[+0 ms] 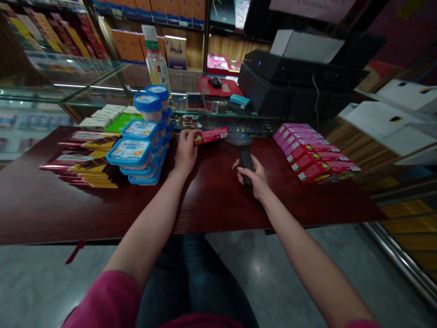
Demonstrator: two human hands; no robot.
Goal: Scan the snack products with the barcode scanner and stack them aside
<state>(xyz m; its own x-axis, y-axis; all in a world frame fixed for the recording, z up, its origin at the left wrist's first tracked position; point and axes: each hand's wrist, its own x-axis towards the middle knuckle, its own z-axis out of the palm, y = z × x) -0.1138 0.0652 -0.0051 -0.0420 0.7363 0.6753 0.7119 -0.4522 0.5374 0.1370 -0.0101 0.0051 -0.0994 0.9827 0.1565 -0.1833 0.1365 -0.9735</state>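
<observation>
My left hand (186,152) grips the left end of a small red box (211,135) above the back of the dark wooden counter. In my right hand (252,175) is a black barcode scanner (241,148), held by its handle. The scanner's head is close to the box's right end and a small blue light shows on it. Right of the scanner, several red and pink boxes (316,157) stand in a row. Beside my left forearm are stacked blue-lidded tubs (131,152).
Yellow and dark red packets (90,166) are piled at the left. Behind the tubs rises a clear bottle (157,64). A glass display case (92,82) runs along the back, and a black machine (273,91) stands at the right. The wooden counter (218,205) ends near my legs.
</observation>
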